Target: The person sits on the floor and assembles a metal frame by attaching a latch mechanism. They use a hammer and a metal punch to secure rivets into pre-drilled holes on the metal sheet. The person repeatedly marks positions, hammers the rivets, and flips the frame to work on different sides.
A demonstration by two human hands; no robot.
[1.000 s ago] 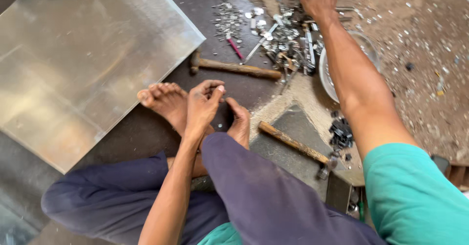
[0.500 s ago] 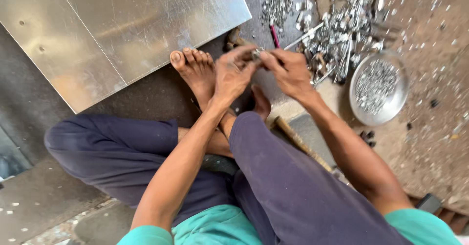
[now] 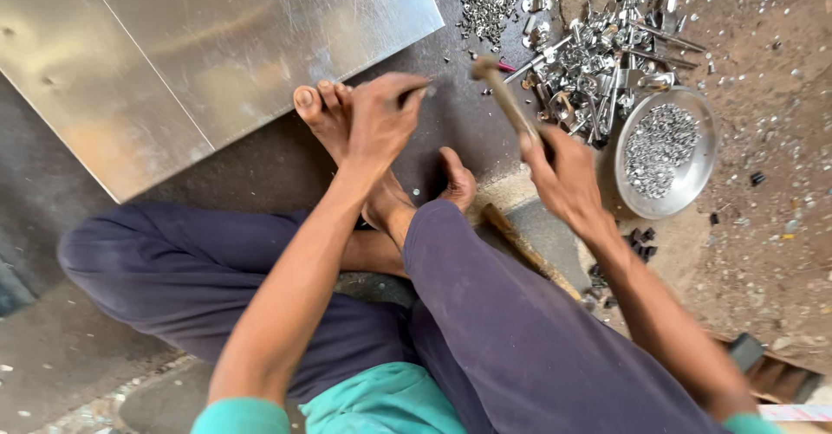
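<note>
A large metal sheet (image 3: 217, 44) lies on the dark floor. Just right of its lower corner, the left hand (image 3: 377, 122) pinches a small part, too small to identify. Further right, the right hand (image 3: 563, 174) grips a wooden-handled hammer (image 3: 507, 100), beside a round dish (image 3: 667, 152) of small metal pieces.

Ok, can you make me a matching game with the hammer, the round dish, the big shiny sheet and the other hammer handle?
Things:
1. hammer
2. round dish
3. metal sheet
4. second wooden handle

Places or states:
A. lying on the floor by the knee
B. gripped in the right hand
C. full of small metal bits
D. flat on the floor past the toes

Pairs: 1-B, 2-C, 3-D, 4-A
</note>
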